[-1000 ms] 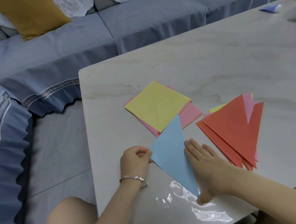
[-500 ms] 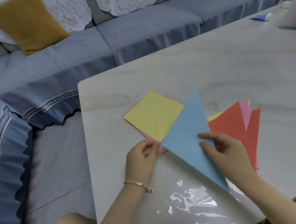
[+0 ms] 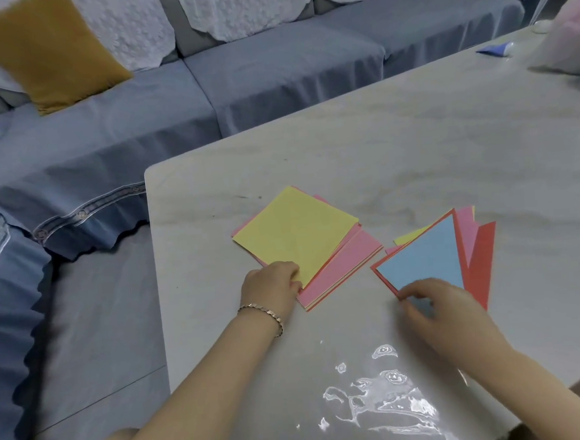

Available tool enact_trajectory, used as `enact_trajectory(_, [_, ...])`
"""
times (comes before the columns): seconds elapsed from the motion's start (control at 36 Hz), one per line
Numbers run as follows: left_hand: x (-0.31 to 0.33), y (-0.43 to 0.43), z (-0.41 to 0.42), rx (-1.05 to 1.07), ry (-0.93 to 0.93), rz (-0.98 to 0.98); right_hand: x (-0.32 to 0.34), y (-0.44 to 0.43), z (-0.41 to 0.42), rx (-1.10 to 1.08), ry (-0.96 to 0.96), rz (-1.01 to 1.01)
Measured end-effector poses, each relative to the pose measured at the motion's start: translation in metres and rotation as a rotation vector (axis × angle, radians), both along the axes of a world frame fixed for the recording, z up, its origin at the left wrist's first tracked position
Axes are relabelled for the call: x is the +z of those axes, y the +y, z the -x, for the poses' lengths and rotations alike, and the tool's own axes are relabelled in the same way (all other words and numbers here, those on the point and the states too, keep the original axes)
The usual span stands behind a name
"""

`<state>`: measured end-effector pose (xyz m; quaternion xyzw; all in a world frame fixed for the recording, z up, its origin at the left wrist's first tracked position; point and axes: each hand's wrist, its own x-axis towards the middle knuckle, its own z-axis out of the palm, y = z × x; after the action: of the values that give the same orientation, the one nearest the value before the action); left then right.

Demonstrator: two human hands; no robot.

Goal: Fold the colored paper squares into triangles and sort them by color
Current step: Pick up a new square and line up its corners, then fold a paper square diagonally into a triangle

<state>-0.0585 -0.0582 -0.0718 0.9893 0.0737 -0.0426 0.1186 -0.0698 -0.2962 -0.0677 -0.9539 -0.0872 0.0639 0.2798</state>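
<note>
Your left hand point(image 3: 269, 285) pinches the near corner of the yellow square point(image 3: 296, 233), which tops the stack point(image 3: 347, 267) on the table point(image 3: 414, 149) just beyond it, while your right hand point(image 3: 435, 307) holds the blue triangle point(image 3: 425, 258) on the red triangles point(image 3: 483, 257), so lift left-handed.

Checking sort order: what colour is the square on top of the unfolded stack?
Yellow; the top square shows best in the head view.
</note>
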Motion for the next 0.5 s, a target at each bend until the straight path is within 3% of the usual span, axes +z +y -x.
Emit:
enact_trajectory(0.17, [-0.006,0.002,-0.003,-0.037,-0.018,-0.029,0.0,0.03,0.009,0.224,0.051,0.057])
enact_trajectory(0.5, [-0.004,-0.003,-0.004,-0.054,-0.122,-0.159,-0.002,0.031,0.007,0.267,0.045,0.064])
